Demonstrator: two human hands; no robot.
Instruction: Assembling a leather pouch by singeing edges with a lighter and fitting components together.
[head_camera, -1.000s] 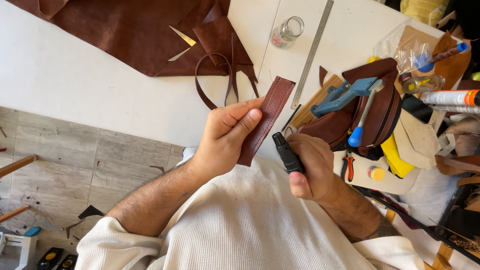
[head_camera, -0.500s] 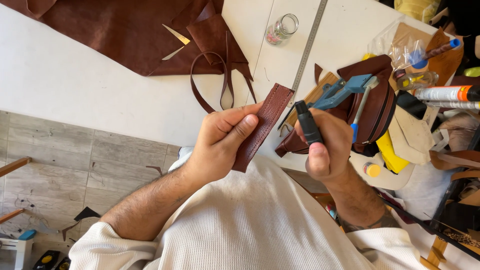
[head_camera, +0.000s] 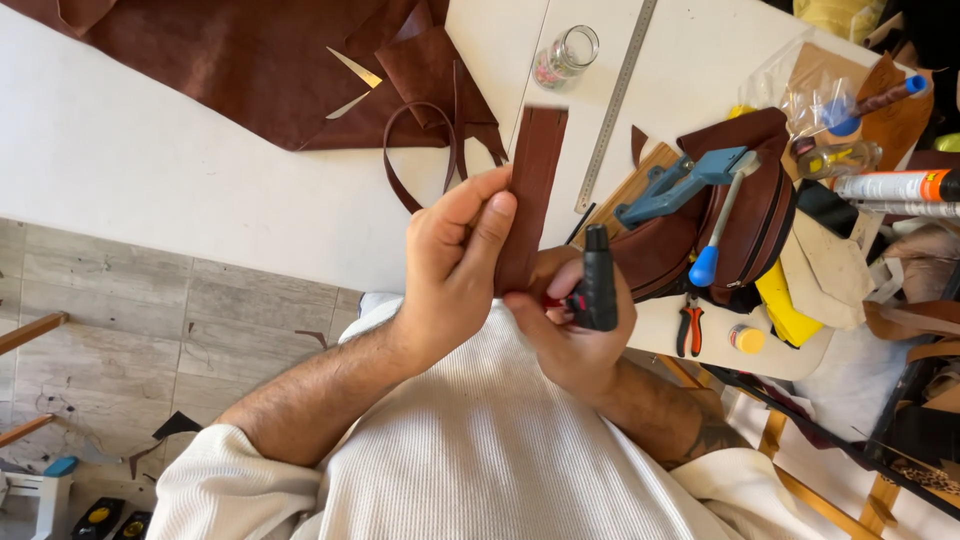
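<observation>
My left hand (head_camera: 455, 265) pinches a narrow brown leather strip (head_camera: 535, 180) and holds it upright over the white table's (head_camera: 150, 170) near edge. My right hand (head_camera: 572, 335) grips a black lighter (head_camera: 598, 290) with a red part, held close against the strip's lower end. Both hands touch at the bottom of the strip, just above my white ribbed shirt.
A large brown hide (head_camera: 250, 60) with offcuts and a thin loop lies at the far left. A glass jar (head_camera: 565, 55), a steel ruler (head_camera: 615, 100), a brown bag (head_camera: 740, 215), a blue-handled tool (head_camera: 700, 180), red pliers (head_camera: 690, 325) and tubes crowd the right. Wood-look floor lies below.
The strip has swung from tilted to nearly upright. My right hand has come in with the lighter, from beside the strip to right at its lower end.
</observation>
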